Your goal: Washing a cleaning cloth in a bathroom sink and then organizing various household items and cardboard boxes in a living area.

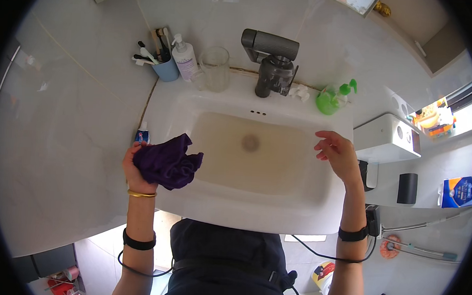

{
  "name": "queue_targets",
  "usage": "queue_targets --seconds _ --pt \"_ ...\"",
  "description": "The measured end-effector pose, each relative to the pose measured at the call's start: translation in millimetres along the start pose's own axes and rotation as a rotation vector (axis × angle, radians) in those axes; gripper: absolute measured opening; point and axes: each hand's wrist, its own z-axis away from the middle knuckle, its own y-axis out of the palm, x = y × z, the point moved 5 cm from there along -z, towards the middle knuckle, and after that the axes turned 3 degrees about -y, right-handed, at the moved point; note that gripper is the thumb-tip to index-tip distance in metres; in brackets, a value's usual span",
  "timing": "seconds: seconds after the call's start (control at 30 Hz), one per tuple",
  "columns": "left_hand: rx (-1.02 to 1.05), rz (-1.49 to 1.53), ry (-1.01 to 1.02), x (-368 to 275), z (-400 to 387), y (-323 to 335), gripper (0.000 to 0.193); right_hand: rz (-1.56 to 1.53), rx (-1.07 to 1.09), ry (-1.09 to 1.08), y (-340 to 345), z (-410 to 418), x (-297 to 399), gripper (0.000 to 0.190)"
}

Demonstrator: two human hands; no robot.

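A crumpled dark purple cloth (pixel 169 162) is gripped in my left hand (pixel 133 166), above the left rim of the white washbasin (pixel 232 213). Murky, brownish water (pixel 227 159) stands in the basin, and the round drain (pixel 250 142) shows dimly through it. My right hand (pixel 337 155) hovers over the basin's right side with fingers loosely bent and apart, holding nothing. Behind the basin rises a dark grey faucet (pixel 274 63). Close to my left fingers is a blue toothpaste tube (pixel 142 133) with a white cap, partly hidden.
Along the back ledge stand a blue toothbrush cup (pixel 167 69), a white pump bottle (pixel 185 58), a clear glass pitcher (pixel 215 70), a crumpled white tissue (pixel 300 92) and a green pump bottle (pixel 330 100). A white wall-mounted box (pixel 384 137) juts out at right. Cables (pixel 326 255) hang from my wristbands.
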Motion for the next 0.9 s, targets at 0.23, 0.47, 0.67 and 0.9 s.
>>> queue_targets --seconds 0.23,0.47,0.67,0.9 --pt "0.040 0.021 -0.031 0 -3 -8 0.012 -0.295 0.071 -0.031 19 -10 -1 0.024" --pt "-0.001 0.035 -0.043 1 1 -9 0.011 -0.888 0.435 0.213 86 -28 -32 0.027" --pt "-0.050 0.059 -0.067 8 2 -12 0.011 0.673 0.015 -0.224 142 -47 -93 0.028" --pt "-0.026 0.089 -0.106 7 6 -18 0.012 1.067 0.055 -0.360 206 -63 -112 0.025"
